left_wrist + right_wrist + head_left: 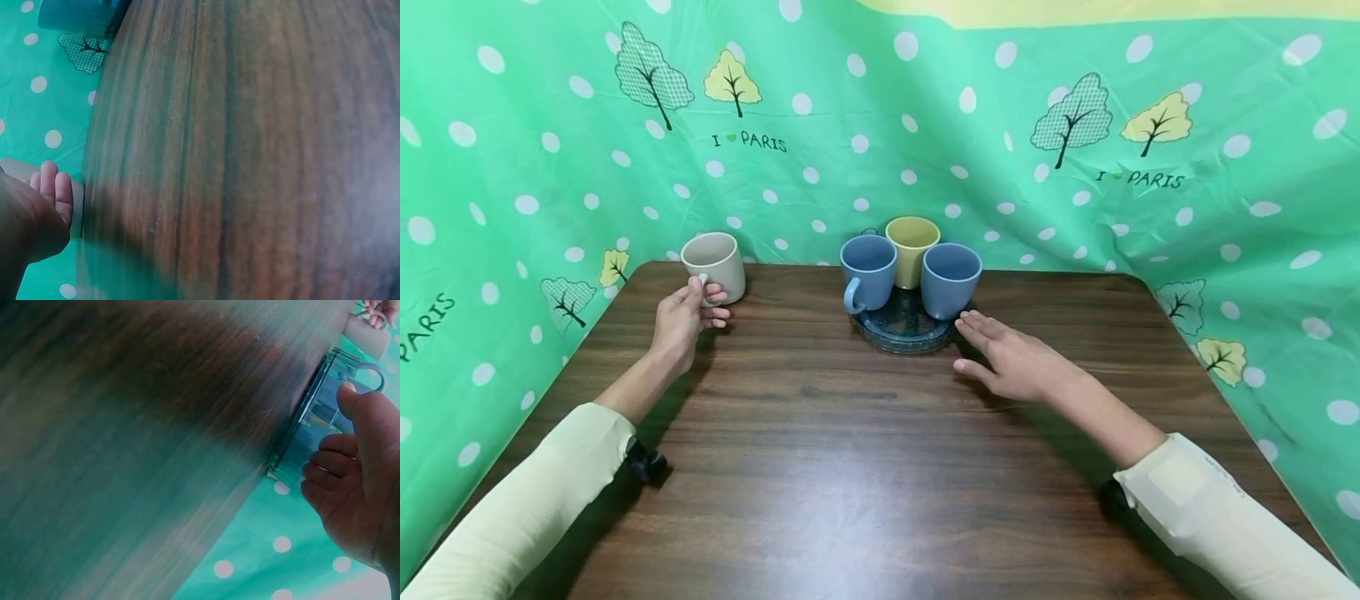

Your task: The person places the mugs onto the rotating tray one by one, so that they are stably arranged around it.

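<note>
At the far left of the table, my left hand (688, 321) pinches the handle of an off-white mug (718, 262), which stands upright. In the left wrist view the fingers (64, 197) overlap the mug, most of which is hidden behind the hand. A low round stand of dark glass (902, 337) sits at the back middle. On it are a blue mug (871, 279) with its handle toward the front left, a yellow cup (912, 242) behind, and a second blue cup (951, 283) at the right. My right hand (1011, 358) is extended, fingertips right at the stand's right edge.
The brown wooden table (850, 467) has its back edge just behind the cups. A green dotted cloth (820, 125) printed with trees hangs behind and along both sides. Small black devices sit at both sleeve cuffs.
</note>
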`<state>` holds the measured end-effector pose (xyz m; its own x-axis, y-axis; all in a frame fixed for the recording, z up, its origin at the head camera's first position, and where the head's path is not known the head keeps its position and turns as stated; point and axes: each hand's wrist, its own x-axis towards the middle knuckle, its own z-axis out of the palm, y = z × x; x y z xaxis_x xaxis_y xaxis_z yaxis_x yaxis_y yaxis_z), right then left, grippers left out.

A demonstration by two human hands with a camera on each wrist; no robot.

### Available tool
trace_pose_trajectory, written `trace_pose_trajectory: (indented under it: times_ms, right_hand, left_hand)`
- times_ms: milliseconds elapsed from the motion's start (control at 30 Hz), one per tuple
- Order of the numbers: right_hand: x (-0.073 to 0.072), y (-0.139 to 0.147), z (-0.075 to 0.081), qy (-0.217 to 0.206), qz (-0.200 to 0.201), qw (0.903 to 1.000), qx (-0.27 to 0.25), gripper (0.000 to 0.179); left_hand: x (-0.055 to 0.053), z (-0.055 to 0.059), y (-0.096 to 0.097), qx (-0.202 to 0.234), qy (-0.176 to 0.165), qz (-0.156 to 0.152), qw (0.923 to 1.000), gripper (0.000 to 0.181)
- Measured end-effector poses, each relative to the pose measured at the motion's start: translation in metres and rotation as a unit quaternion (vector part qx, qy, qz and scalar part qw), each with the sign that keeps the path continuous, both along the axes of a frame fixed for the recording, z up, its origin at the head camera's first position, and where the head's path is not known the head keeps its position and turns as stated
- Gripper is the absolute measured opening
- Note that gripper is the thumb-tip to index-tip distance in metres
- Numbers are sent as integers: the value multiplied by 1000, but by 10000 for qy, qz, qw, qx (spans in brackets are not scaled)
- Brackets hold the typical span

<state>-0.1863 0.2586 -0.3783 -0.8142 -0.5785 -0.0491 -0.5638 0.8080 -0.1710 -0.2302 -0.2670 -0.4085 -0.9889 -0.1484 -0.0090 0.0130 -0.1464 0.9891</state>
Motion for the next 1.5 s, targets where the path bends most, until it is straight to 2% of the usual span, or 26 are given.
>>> trace_pose_trajectory:
  times_ms: [300,433,733,867,1133,1333,1500]
  right_hand:
    - [0,-1,-1,98,11,10000,13,76]
    - [1,-1,-2,88,17,10000,2,76]
    - [2,-3,-1,51,-21,10000,49,76]
    - [1,-2,0,53,-22,10000,60,75]
    - [1,-2,0,17,-55,10000,47,74]
    - [1,-1,1,-11,-74,10000,21,75]
    - [1,-1,0,-25,-87,10000,15,75]
  left_hand:
    - [-1,6,0,-46,-113,-16,9999,40]
    - [-2,6,-1,134,-167,4,9998,38]
    - [2,7,-1,555,-2,24,9985,36]
    - [5,9,-1,564,101,7,9984,36]
    - [11,16,2,531,301,-181,9980,35]
    - [19,21,8,691,322,-403,9963,34]
    - [26,26,14,651,309,-525,9960,34]
